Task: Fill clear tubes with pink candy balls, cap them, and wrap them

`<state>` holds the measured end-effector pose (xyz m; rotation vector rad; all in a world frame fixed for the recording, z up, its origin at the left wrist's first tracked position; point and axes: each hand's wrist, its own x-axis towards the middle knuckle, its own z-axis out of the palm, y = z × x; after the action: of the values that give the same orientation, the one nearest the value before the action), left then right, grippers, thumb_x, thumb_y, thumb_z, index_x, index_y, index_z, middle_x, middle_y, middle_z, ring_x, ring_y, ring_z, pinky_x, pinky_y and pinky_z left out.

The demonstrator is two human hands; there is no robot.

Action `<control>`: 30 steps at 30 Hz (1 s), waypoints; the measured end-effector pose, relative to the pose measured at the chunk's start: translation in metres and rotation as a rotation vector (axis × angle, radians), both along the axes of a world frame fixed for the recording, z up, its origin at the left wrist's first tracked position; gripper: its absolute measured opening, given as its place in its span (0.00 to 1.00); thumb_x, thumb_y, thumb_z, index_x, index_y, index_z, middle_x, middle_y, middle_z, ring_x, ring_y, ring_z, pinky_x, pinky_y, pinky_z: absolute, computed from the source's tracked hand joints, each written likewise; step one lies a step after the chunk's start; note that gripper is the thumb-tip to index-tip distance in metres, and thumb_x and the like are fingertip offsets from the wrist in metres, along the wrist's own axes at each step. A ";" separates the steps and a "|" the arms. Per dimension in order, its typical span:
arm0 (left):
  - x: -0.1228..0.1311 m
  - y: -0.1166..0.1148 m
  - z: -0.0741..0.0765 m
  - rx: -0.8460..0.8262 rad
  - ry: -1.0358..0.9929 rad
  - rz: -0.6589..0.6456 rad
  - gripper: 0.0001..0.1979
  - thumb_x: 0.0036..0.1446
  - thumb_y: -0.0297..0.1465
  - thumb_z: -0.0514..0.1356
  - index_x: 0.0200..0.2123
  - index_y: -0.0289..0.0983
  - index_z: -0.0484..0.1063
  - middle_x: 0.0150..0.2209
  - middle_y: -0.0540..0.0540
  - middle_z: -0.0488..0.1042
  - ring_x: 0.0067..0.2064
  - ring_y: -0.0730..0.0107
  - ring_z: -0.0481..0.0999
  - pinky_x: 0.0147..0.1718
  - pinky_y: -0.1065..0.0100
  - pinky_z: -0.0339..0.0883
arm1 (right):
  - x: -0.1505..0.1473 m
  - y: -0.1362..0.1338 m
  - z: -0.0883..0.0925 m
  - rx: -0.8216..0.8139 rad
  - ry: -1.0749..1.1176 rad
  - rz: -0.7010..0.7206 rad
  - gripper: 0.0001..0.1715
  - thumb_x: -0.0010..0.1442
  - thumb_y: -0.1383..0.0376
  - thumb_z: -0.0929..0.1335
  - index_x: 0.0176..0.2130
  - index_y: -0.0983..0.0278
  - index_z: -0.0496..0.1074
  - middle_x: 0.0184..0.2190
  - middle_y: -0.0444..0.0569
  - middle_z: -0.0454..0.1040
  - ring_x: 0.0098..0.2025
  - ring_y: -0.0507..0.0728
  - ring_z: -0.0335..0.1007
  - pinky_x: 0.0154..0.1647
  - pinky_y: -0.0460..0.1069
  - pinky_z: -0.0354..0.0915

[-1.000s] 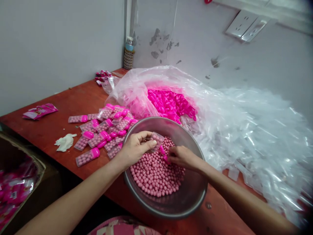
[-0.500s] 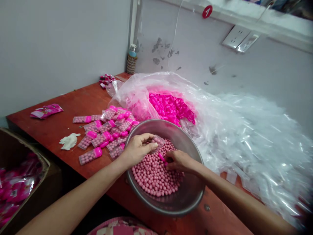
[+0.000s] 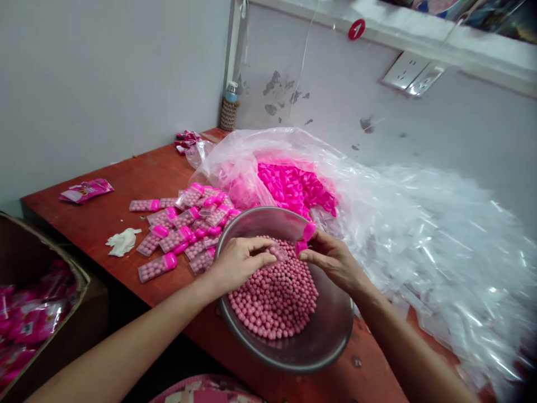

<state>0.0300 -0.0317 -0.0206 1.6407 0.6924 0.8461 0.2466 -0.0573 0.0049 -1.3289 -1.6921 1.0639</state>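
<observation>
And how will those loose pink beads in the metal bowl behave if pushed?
The pink beads look round and smooth, so they'd probably roll rather than slide. Lying loose in a heap, they'll likely shift easily. The raised wall of the metal bowl should probably keep them in.

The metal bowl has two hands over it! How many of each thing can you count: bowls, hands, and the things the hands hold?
Metal bowl: 1
Hands, left hand and right hand: 2
Clear container, in the left: 1
Pink cap, in the right: 1
Total: 5
</observation>
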 end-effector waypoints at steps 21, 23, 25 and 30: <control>-0.003 -0.012 0.006 0.256 0.064 0.163 0.09 0.54 0.22 0.58 0.37 0.37 0.76 0.34 0.49 0.78 0.35 0.72 0.76 0.35 0.76 0.65 | -0.036 -0.009 0.010 0.429 -0.425 0.103 0.07 0.56 0.64 0.68 0.32 0.65 0.67 0.25 0.44 0.70 0.25 0.49 0.64 0.26 0.43 0.59; -0.003 -0.013 0.004 0.340 0.121 0.155 0.06 0.55 0.23 0.57 0.31 0.34 0.75 0.28 0.48 0.76 0.31 0.72 0.75 0.31 0.74 0.63 | -0.036 -0.010 0.012 0.400 -0.465 0.142 0.07 0.57 0.63 0.67 0.32 0.66 0.67 0.24 0.44 0.69 0.24 0.49 0.63 0.25 0.44 0.58; -0.003 -0.013 0.002 0.449 0.201 0.155 0.08 0.56 0.23 0.56 0.26 0.32 0.73 0.24 0.48 0.73 0.27 0.71 0.72 0.28 0.73 0.61 | -0.036 -0.010 0.015 0.363 -0.505 0.187 0.08 0.58 0.62 0.66 0.31 0.66 0.66 0.23 0.45 0.68 0.24 0.50 0.62 0.24 0.44 0.58; -0.002 -0.015 -0.002 0.623 0.380 0.150 0.11 0.56 0.22 0.51 0.24 0.32 0.70 0.22 0.46 0.71 0.25 0.69 0.70 0.27 0.70 0.58 | -0.037 -0.001 0.018 0.352 -0.544 0.286 0.13 0.60 0.60 0.64 0.27 0.64 0.63 0.22 0.44 0.65 0.23 0.50 0.60 0.24 0.44 0.57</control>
<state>0.0281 -0.0463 -0.0223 2.3733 0.8753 0.9224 0.2094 -0.0579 0.0226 -1.2321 -2.3985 0.5258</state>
